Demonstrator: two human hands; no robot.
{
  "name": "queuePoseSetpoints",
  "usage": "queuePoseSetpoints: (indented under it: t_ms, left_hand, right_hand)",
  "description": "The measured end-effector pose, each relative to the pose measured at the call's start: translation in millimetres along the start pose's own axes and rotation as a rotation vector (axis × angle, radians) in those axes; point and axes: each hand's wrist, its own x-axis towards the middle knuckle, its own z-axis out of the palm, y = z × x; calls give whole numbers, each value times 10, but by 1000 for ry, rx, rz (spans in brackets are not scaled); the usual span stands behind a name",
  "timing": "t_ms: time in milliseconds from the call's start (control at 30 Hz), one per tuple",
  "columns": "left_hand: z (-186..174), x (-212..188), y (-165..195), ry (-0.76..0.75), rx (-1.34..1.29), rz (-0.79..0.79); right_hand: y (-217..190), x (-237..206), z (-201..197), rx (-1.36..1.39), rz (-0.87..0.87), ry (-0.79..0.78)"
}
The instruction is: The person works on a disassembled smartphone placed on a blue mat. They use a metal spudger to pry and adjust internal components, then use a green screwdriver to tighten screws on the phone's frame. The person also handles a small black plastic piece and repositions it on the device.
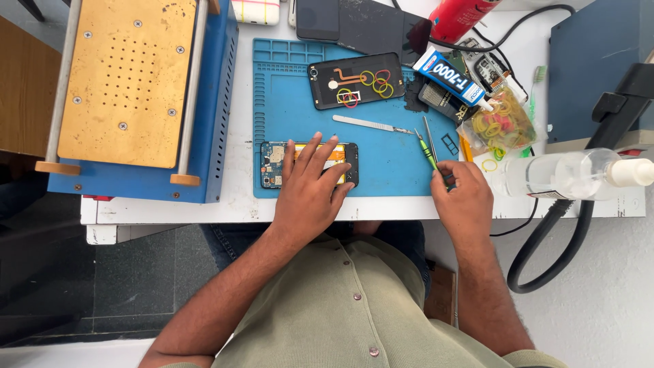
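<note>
Left hand [310, 187]: lies flat, fingers spread and open, pressing on the opened phone [278, 164] in the lower middle of the frame; it grips nothing.
Right hand [461, 194]: lower right of the blue mat, fingers curled closed around a green-handled tool [428, 154] whose tip points up the frame.
Opened phone: lies lengthwise on the blue work mat [388, 160], circuit board bare at its left end, an orange strip partly hidden under the fingers.
Doing it well: as I judge it, the flat palm should keep the phone from sliding while the tool tip comes in low and shallow, away from the bare board (a slip there looks costly).
Scalpel [368, 124]: lies loose on the mat just above the phone, well clear of both hands.
Back cover [355, 80]: further up the mat, dark, with coloured rubber bands resting on it.
Glue tube [453, 79]: upper right, slanted, near a clear bag of rubber bands [507, 126].
Clear bottle [579, 174]: on its side at the right edge of the tabletop [204, 211].
Heating plate [129, 82]: upper left, gold top on a blue machine.
</note>
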Motion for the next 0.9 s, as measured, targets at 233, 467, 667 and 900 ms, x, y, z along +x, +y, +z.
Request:
queuePoseSetpoints:
  t_ms: [233,467,667,900]
  left_hand:
    - [5,-44,30,13,26,7]
    - [1,-72,36,18,24,9]
    - [30,-104,8,14,-4,-3]
    - [45,-91,-4,10,-46,-41]
  right_hand:
    - [84,-40,-47,38,-55,-41]
    - [277,-82,-164,273,-166,120]
    - [317,-184,-216,899,41,60]
    - [94,-174,87,711,-111,9]
